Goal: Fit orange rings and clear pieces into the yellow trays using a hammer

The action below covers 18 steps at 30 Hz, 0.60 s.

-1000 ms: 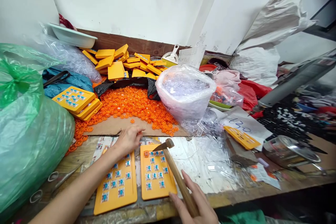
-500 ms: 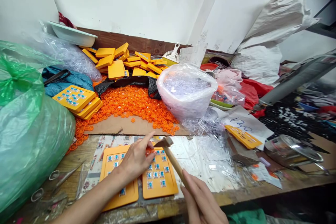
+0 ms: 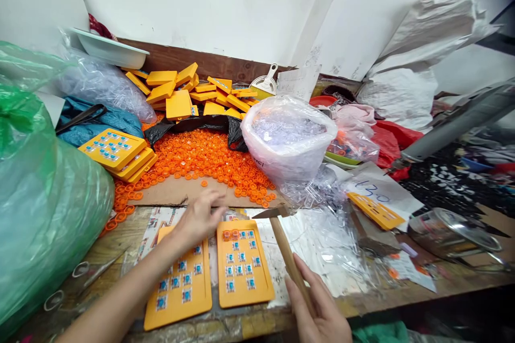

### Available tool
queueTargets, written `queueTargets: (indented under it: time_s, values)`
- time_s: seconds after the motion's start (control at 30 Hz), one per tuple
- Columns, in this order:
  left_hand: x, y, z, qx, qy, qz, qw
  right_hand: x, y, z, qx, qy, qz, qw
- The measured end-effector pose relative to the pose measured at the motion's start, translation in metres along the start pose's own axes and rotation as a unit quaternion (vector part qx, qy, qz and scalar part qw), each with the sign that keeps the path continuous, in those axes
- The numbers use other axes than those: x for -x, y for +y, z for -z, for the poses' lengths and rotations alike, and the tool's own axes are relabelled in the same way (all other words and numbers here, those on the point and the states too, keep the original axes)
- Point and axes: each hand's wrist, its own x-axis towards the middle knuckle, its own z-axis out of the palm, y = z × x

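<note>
hammer (image 3: 286, 249) clasped in right hand (image 3: 322, 312); left hand (image 3: 202, 215) half-curled over yellow panel (image 3: 176, 296), grip unclear

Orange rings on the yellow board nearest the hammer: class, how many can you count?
2. One orange ring is at the left end of the top row of the yellow board; the second ring is just right of it. None seem hidden.

Orange rings (image 3: 235, 235) on right-hand yellow board (image 3: 241, 298): two, up from one. Left hand (image 3: 200, 215): withdrawn from rings toward cardboard (image 3: 161, 194). Hammer (image 3: 288, 252), in right hand (image 3: 323, 311): shifted rightward, head off board.
</note>
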Motion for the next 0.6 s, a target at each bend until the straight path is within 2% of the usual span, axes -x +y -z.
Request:
queueTargets:
  time_s: [0.1,0.2,0.3,0.43,0.6]
  values:
    - [-0.032,-0.02,0.013,-0.042,0.026,0.037,0.998,-0.001,0.008,-0.001,-0.035,0.001,-0.069,0.997]
    - [-0.047,-0.03,0.013,-0.046,-0.009,0.053,0.997,-0.001,0.015,-0.001,-0.059,0.007,-0.089,0.994]
    - [-0.044,-0.028,0.004,-0.032,-0.059,0.045,0.997,0.0,0.02,0.0,-0.059,0.008,-0.087,0.994]
    - [-0.035,-0.02,-0.002,-0.053,-0.07,0.028,0.996,-0.001,0.022,0.0,-0.052,-0.002,-0.072,0.996]
    - [-0.015,0.012,0.001,-0.038,-0.088,0.0,0.995,-0.001,0.014,0.002,-0.006,0.011,-0.024,1.0]
